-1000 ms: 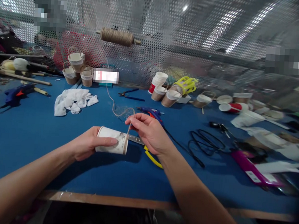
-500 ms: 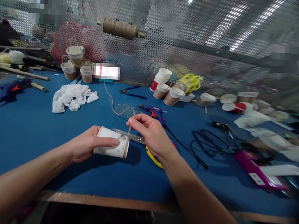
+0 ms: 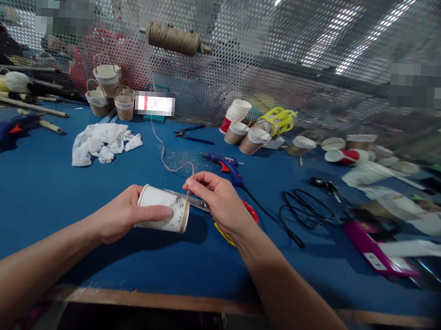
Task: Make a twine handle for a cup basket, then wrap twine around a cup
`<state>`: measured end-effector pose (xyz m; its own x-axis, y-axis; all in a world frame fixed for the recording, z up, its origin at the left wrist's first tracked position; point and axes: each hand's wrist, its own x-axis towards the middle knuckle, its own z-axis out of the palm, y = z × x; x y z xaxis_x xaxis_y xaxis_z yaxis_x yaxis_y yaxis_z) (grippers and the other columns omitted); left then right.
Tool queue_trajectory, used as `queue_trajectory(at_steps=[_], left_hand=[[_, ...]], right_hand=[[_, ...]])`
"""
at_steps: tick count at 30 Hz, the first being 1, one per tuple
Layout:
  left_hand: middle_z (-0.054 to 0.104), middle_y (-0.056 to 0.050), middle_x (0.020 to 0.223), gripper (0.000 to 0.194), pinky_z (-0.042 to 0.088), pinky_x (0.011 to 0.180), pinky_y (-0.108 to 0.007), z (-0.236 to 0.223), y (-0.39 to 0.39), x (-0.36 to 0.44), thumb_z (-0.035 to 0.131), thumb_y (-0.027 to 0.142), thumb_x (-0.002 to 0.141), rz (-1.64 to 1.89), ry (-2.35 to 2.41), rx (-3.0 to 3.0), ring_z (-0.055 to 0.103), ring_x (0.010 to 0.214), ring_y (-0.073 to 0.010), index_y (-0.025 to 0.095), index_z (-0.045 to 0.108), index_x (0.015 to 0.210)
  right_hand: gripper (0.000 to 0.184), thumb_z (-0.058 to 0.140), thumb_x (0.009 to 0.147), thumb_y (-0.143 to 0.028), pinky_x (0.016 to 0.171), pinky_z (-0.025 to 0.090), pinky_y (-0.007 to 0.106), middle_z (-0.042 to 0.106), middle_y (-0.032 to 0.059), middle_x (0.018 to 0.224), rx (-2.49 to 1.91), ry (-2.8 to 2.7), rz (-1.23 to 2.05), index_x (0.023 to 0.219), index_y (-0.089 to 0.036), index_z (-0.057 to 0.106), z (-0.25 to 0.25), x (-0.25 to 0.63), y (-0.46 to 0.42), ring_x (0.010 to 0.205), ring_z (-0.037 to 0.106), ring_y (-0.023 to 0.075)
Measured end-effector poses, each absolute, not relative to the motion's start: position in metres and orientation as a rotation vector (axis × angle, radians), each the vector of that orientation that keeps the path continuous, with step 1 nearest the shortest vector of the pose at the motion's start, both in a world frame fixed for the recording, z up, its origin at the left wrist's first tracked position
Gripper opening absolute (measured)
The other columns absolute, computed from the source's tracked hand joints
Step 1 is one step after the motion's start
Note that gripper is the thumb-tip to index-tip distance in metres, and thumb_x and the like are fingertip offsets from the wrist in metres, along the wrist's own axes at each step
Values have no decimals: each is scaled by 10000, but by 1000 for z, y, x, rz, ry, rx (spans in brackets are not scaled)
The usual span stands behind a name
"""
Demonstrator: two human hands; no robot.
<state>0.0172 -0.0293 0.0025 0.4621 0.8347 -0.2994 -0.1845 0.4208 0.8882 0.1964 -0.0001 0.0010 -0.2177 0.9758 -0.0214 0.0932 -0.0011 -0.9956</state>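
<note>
A white paper cup (image 3: 162, 197) lies on its side in my left hand (image 3: 126, 214), with the thumb pressed along its wall. Brown twine (image 3: 163, 154) circles the cup's right-hand end. My right hand (image 3: 222, 200) pinches the twine just above that end. From there the strand loops back over the table toward a twine spool (image 3: 173, 38) mounted on the mesh wall. Behind the cup and under my right hand lie scissors (image 3: 199, 202) with red and yellow handles, partly hidden. A blue glue gun (image 3: 228, 165) rests beyond my right hand.
Crumpled white cloth (image 3: 102, 140) and dark pliers (image 3: 192, 134) lie behind. Twine-wrapped cups (image 3: 124, 108) with handles stand at the back left, more cups (image 3: 255, 141) at back centre. A black cable (image 3: 287, 224) and a purple power strip (image 3: 372, 249) are at right.
My right hand has come slightly down and closer to the cup's rim, drawing the twine in against it. My left hand keeps its hold on the cup. The whole view has shifted slightly.
</note>
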Motion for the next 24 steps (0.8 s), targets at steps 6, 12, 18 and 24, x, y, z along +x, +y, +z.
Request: queue_trajectory(at_steps=[6, 12, 18, 24], left_hand=[[667, -12, 649, 133, 427, 569, -184, 4, -32, 17, 718, 188, 614, 765, 864, 959, 542, 562, -91, 134, 709, 736], [665, -9, 633, 100, 437, 567, -177, 3, -32, 16, 720, 186, 617, 804, 846, 982, 547, 557, -87, 139, 709, 705], [677, -15, 651, 111, 455, 594, -191, 1, -33, 16, 723, 189, 614, 828, 833, 991, 563, 567, -94, 142, 713, 714], [708, -55, 749, 219, 464, 626, -201, 4, -27, 18, 710, 199, 625, 970, 852, 807, 611, 634, -125, 118, 707, 829]], right_hand=[[148, 637, 689, -300, 640, 380, 254, 582, -18, 682, -1178, -1416, 1382, 688, -164, 579, -1, 196, -1, 625, 494, 88], [146, 641, 677, -291, 619, 378, 254, 576, -18, 677, -1170, -1399, 1446, 681, -162, 573, -1, 195, -3, 612, 491, 88], [145, 638, 678, -297, 610, 388, 250, 557, -24, 661, -1183, -1400, 1472, 678, -168, 572, -3, 194, -2, 604, 494, 88], [203, 467, 820, -341, 672, 443, 297, 616, 46, 799, -1286, -1633, 1087, 769, -174, 571, -5, 196, -2, 734, 570, 145]])
